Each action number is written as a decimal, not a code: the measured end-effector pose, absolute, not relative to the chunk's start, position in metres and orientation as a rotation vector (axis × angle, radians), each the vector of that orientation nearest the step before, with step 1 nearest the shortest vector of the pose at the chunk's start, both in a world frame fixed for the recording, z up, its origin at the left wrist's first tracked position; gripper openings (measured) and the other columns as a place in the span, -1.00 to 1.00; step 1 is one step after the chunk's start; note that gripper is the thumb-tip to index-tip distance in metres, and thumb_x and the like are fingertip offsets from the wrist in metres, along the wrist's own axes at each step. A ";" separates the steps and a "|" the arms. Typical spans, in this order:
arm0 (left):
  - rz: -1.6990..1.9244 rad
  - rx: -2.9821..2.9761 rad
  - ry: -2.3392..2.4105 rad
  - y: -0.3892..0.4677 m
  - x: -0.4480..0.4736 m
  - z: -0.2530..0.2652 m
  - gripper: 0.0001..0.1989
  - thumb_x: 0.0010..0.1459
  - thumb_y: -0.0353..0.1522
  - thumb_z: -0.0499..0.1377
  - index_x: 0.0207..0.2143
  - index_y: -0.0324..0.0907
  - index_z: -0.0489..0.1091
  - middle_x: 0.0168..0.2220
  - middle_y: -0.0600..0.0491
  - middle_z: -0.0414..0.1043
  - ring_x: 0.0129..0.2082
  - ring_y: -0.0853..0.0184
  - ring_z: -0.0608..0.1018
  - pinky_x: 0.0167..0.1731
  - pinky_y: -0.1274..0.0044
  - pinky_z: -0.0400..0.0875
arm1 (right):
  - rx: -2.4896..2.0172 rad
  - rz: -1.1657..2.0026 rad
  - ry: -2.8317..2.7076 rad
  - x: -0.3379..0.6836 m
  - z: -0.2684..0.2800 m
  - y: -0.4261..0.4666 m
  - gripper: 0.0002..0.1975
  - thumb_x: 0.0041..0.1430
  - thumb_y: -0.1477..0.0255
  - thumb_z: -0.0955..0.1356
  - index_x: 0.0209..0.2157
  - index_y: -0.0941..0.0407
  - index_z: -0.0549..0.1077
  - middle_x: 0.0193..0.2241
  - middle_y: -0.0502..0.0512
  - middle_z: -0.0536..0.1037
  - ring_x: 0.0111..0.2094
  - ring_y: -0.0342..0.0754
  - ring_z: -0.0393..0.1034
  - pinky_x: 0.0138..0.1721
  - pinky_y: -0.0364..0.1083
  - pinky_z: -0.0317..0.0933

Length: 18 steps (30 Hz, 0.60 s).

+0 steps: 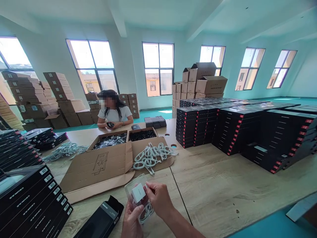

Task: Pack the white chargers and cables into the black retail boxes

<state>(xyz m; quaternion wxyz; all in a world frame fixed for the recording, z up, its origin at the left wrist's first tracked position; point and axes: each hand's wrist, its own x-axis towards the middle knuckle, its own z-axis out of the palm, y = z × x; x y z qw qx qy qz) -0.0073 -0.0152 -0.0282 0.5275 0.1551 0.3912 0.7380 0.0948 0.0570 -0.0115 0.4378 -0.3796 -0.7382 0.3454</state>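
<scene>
Low in the head view, my left hand [133, 215] is closed around a clear plastic bag [131, 185]. Through the film show a white charger block [138, 193] and a coiled white cable [147, 212]. My right hand [159, 198] pinches the bag's upper right edge beside the block. To the left of my hands lies a black box [101, 219] with its end flap raised. Just beyond them, a tangle of white cables [151, 155] rests on a cardboard flap [104, 162].
Stacked black boxes flank me, one stack at the left [32, 205] and more at the right [235, 129]. An open carton [127, 142] holds many small dark items. Across the table sits a person [115, 114]. Brown cartons [205, 82] are piled behind.
</scene>
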 end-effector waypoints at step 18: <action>1.649 0.377 0.889 -0.024 -0.010 -0.023 -0.54 -0.21 -0.44 0.40 -0.14 -0.10 0.62 -0.09 -0.09 0.67 0.07 -0.10 0.59 0.00 0.28 0.52 | -1.223 0.391 -2.421 0.110 0.006 0.050 -0.66 0.37 0.38 0.22 -0.11 -0.07 0.63 -0.33 0.12 0.66 -0.25 0.04 0.54 -0.24 -0.06 0.19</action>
